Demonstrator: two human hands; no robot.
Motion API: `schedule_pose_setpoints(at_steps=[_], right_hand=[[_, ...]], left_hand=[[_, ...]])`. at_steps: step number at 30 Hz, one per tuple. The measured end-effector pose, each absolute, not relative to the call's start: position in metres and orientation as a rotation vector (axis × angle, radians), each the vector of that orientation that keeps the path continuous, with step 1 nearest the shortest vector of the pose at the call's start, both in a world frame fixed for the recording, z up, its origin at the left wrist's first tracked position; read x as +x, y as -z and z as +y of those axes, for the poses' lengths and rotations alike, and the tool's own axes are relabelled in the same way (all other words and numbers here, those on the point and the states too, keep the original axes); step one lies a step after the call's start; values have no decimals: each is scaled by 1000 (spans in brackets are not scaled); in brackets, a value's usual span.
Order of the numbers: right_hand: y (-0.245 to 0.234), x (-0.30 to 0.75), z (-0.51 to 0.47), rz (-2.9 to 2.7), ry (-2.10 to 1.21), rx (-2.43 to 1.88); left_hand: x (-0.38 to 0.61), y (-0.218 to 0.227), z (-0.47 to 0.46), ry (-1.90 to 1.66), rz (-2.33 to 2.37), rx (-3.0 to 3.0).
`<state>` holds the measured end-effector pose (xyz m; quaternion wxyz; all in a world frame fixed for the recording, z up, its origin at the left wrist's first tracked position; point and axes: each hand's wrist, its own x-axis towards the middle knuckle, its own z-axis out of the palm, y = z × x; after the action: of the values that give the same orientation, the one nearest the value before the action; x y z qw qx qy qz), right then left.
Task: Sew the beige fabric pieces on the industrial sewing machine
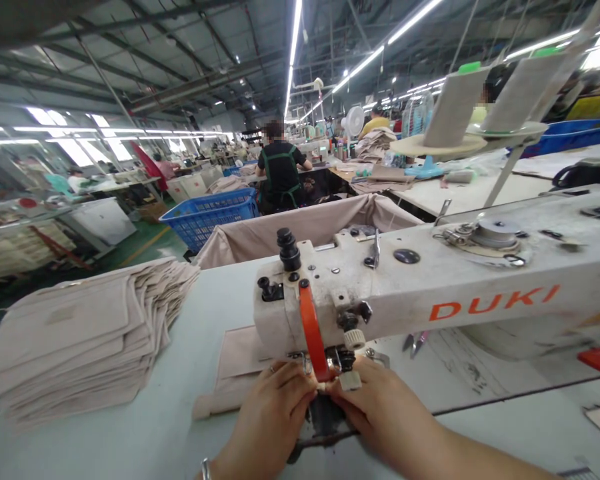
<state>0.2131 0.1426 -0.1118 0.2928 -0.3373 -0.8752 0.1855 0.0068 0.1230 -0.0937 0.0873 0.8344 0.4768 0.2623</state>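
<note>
A white sewing machine with an orange guard strip stands before me. Both hands meet just below its needle area. My left hand is closed, thumb and fingers pinching the edge of a beige fabric piece that lies to the left of the machine head. From the right, my right hand is closed too, its fingertips pressed on a small pale bit of the same cloth beneath the orange strip. The needle itself is hidden behind the strip and my fingers.
At the left of the table lies a tall stack of beige fabric pieces. Small snips rest under the machine arm. Behind the machine are a cloth-lined bin, a blue basket and a seated person. Thread cones stand at right.
</note>
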Motion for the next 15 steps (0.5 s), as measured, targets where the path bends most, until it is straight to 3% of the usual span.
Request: schedule_pose_setpoints(at_steps=[15], right_hand=[[112,212,148,-2288,-547,-923]], left_hand=[[8,95,135,-736,1579,2474]])
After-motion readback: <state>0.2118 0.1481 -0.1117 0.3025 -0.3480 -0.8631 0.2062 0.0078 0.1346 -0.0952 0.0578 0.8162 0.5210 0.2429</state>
